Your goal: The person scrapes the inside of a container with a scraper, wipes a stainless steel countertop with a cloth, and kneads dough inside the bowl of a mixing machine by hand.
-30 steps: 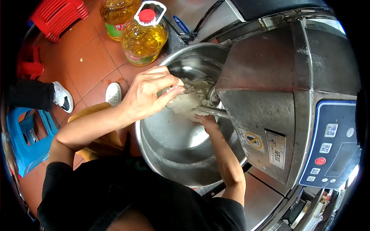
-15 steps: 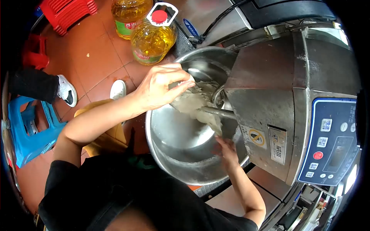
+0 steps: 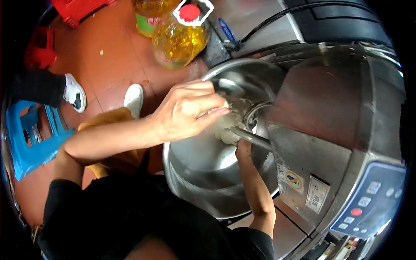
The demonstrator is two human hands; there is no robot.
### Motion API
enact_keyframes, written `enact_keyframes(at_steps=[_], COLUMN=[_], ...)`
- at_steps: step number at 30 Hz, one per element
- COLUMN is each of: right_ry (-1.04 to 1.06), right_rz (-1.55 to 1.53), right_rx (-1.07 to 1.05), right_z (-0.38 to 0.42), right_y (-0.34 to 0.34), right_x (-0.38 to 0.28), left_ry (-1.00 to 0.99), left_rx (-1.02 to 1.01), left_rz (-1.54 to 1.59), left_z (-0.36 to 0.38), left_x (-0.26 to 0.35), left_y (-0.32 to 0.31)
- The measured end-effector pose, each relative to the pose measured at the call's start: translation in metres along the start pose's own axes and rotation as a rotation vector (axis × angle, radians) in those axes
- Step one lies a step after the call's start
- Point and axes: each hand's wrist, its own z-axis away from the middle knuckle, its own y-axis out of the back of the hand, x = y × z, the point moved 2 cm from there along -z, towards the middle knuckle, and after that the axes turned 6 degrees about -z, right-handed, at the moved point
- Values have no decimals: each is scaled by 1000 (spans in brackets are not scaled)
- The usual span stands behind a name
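Note:
A lump of pale, wet dough (image 3: 226,136) lies in the large steel mixing bowl (image 3: 190,190), around the spiral hook (image 3: 251,116) and the straight metal bar (image 3: 253,139) of the mixer. Over the bowl's left side is my left hand (image 3: 188,108), thumb and fingers pinched together. A small whitish bit shows at its fingertips, too small to name. My right hand (image 3: 243,149) reaches into the bowl beneath the bar and touches the dough. Its fingers are mostly hidden by the bar and dough.
The mixer head (image 3: 316,99) overhangs the bowl's right side, with a blue control panel (image 3: 368,201). Oil jugs (image 3: 180,43) stand on the tiled floor behind. A blue stool (image 3: 32,138) and another person's shoe (image 3: 75,93) are at left.
My right hand has moved up and inward to the dough under the bar. The stretched dough strand has drawn back into the lump. My left hand stays pinched, and the view has shifted.

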Motion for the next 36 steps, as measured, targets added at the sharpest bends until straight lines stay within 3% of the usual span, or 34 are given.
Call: enact_keyframes(at_steps=[6, 8, 13, 14, 16, 17, 19, 21, 22, 28, 31, 36], right_ry=[248, 269, 81, -84, -389, -531, -295, -370, -593, -589, -713, -347], right_rz=[754, 798, 188, 97, -118, -237, -309, -334, -552, -649, -678, -634], right_rx=[-198, -164, 103, 105, 174, 250, 405, 409, 467, 464, 330, 148], right_z=[-23, -30, 16, 35, 77, 103, 139, 147, 142, 73, 26, -9], right_y=[-9, -11, 4, 13, 40, 60, 87, 106, 102, 74, 75, 32], right_x=[1, -3, -65, -59, -119, -182, -170, -141, -160, -82, 2, -14], left_ry=[59, 14, -30, -36, -59, -55, -51, -54, -64, -37, -50, -26], left_rx=[14, 13, 25, 17, 24, 23, 15, 27, 20, -21, 33, 13], left_rz=[51, 28, 65, 62, 53, 39, 23, 34, 25, -4, 13, 47], left_z=[-3, -5, 0, 3, 5, 5, 1, -2, -2, -2, -2, -1], left_x=[1, 0, -3, -4, -6, -6, -5, -4, -4, -1, -2, -3], left_y=[0, 1, 1, 1, -1, -1, 0, -3, -3, 0, -3, 0])
